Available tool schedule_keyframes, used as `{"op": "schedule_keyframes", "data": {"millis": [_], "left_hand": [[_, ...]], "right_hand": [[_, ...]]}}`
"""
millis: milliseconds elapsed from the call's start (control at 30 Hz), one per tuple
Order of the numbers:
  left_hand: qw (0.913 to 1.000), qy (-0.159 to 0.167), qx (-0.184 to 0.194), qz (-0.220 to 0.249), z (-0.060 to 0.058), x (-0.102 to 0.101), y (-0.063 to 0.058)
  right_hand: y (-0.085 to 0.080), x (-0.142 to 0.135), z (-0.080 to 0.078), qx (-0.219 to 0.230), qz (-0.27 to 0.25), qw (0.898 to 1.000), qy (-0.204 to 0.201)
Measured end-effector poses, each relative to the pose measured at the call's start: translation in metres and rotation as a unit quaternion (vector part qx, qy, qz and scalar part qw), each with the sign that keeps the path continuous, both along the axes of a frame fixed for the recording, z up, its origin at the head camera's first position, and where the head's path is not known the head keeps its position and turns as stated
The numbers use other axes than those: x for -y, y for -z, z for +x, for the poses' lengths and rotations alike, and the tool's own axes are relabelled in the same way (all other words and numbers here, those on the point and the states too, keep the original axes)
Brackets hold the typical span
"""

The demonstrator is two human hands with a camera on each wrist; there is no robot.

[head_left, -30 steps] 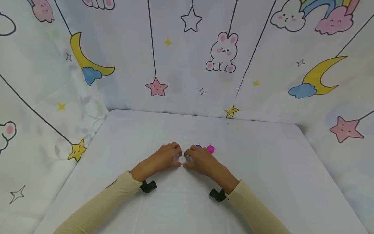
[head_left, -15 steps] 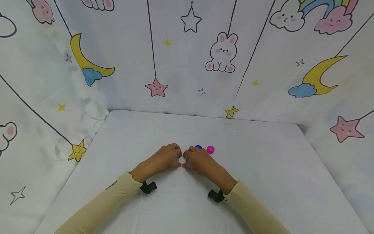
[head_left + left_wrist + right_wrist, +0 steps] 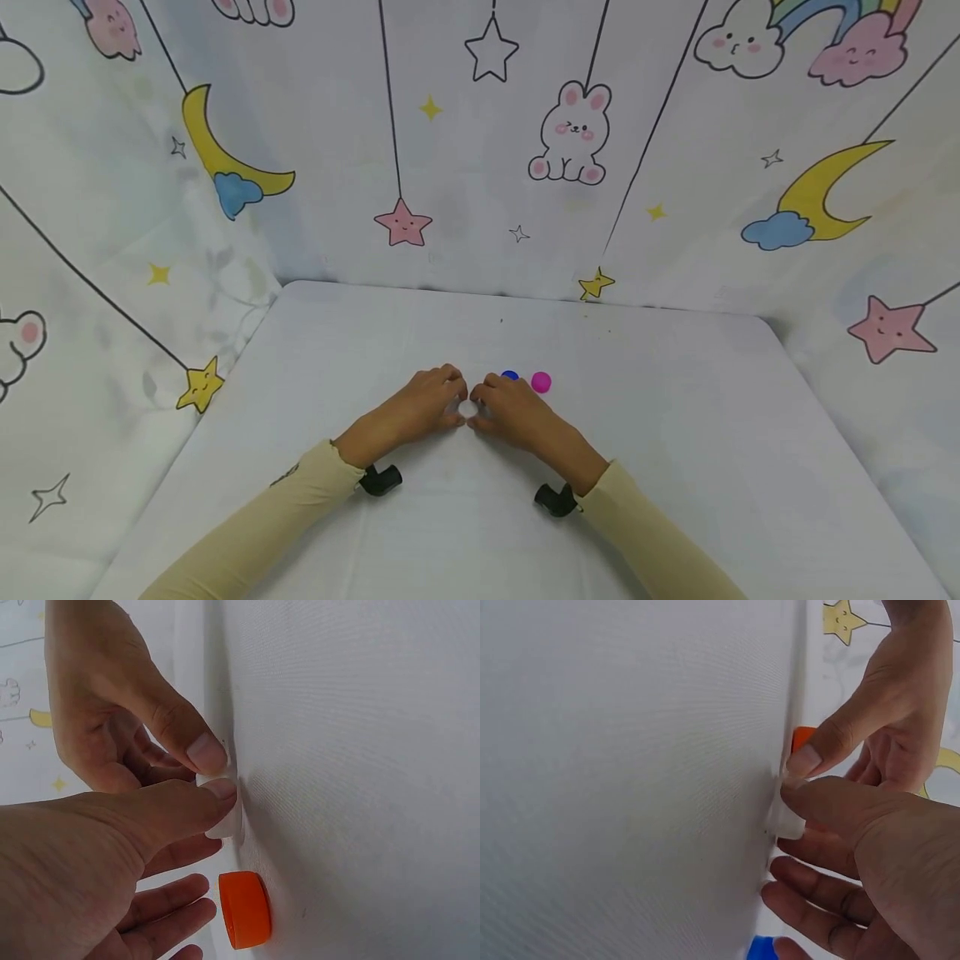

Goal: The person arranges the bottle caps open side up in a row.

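Observation:
Both hands meet over the white table, with a small white bottle cap [image 3: 468, 409] between them. My left hand [image 3: 423, 407] pinches its left side between thumb and fingers. From the opposite side my right hand [image 3: 521, 412] grips it the same way. In the left wrist view the two thumbs lie close together at the near side of the white cap [image 3: 220, 826], which stands low at the tabletop. An orange bottle cap [image 3: 244, 910] sits just past the left fingertips; the left hand hides it in the head view.
Beyond the right hand lie a blue cap [image 3: 510, 376], partly covered by that hand, and a magenta cap [image 3: 541, 382]. The blue cap [image 3: 762, 948] also shows by the right fingers in the right wrist view. A printed cloth backdrop [image 3: 480, 167] rises behind the table [image 3: 675, 433].
My right hand has shifted slightly left toward the left hand, uncovering more of the blue cap. The left hand and the white cap stay almost in place.

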State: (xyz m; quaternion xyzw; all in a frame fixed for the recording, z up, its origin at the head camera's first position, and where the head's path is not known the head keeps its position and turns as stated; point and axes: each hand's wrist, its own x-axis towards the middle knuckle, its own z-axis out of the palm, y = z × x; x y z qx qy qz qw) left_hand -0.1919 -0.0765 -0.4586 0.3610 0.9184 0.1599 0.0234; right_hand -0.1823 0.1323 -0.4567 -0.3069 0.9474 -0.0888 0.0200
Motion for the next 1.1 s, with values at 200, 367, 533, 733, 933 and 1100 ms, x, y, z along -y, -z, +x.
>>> {"op": "schedule_keyframes", "data": {"millis": [200, 367, 533, 733, 933, 1100], "left_hand": [[0.9999, 0.004, -0.01, 0.005, -0.0009, 0.0002, 0.0015], [0.9998, 0.004, -0.015, 0.009, 0.0007, 0.0009, -0.0006], [0.9989, 0.014, -0.036, 0.027, 0.0015, 0.0027, -0.0023], [0.996, 0.032, -0.066, 0.05, 0.0008, 0.0043, -0.0026], [0.9952, 0.034, -0.067, 0.063, -0.0015, 0.0055, -0.0037], [0.9931, 0.042, -0.079, 0.075, -0.0039, 0.0065, -0.0051]], "right_hand": [[-0.0027, 0.0, -0.0013, 0.019, -0.003, 1.0, 0.006], [-0.0059, 0.0009, -0.0018, 0.043, -0.005, 0.999, 0.017], [-0.0081, -0.0001, -0.0022, 0.053, -0.003, 0.998, 0.023], [-0.0097, -0.0032, -0.004, 0.075, -0.01, 0.997, 0.034], [-0.0095, -0.0056, -0.005, 0.08, -0.022, 0.996, 0.037], [-0.01, -0.0052, -0.0047, 0.066, -0.03, 0.997, 0.037]]}}
